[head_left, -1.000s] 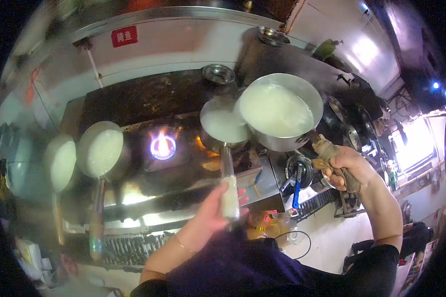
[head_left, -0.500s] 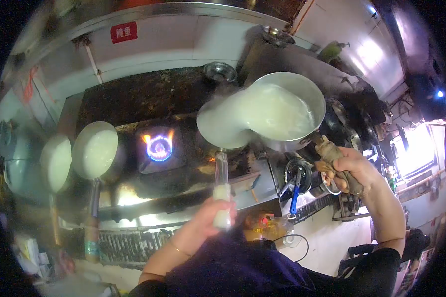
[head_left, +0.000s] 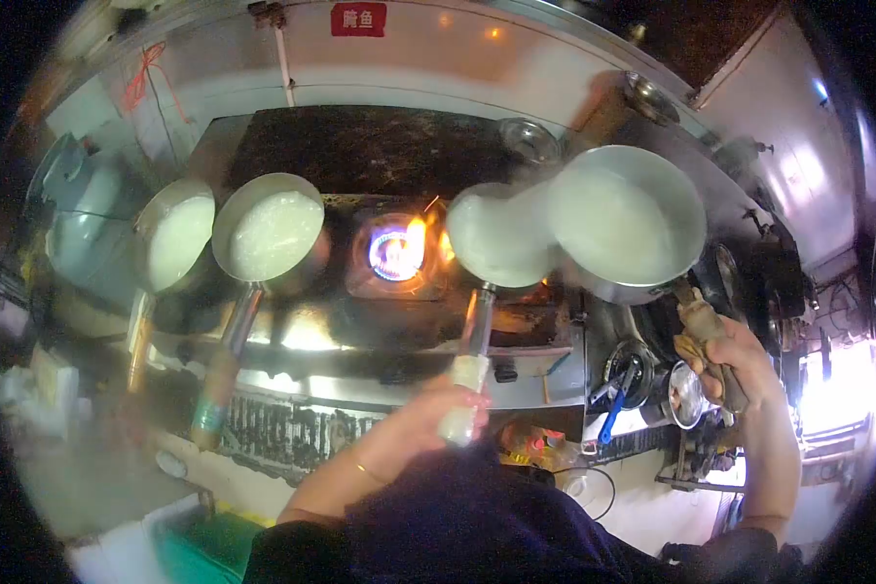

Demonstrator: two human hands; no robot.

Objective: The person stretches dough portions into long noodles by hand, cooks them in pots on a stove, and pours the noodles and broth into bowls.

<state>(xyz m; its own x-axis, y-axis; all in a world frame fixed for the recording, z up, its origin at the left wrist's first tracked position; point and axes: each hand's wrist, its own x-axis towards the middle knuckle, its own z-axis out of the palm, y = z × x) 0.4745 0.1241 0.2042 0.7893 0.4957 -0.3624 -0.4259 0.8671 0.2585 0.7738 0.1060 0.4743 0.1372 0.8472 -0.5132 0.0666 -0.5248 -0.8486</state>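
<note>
My left hand (head_left: 443, 414) is closed around the pale, wrapped handle of a saucepan (head_left: 501, 238) that holds whitish contents blurred by steam. My right hand (head_left: 740, 360) grips a brownish cloth (head_left: 706, 336) bunched around the handle of a larger metal pot (head_left: 628, 219). That pot is raised beside the saucepan, its left rim by the saucepan's right side. Milky white liquid shows inside it through steam. Whether liquid is running between the two vessels I cannot tell. Left of the saucepan, a lit gas burner (head_left: 396, 255) shows blue and orange flames.
Two more long-handled pans with white liquid, a nearer pan (head_left: 271, 229) and a farther-left pan (head_left: 180, 238), stand on the stove. A metal bowl (head_left: 529, 141) sits behind. At right are a blue-handled utensil (head_left: 613, 414) and a small metal container (head_left: 686, 394).
The view has shifted, so the stove and pans appear farther right. Orange flame at the burner has grown. Both hands keep their grips, and the larger pot looks less tipped toward the saucepan.
</note>
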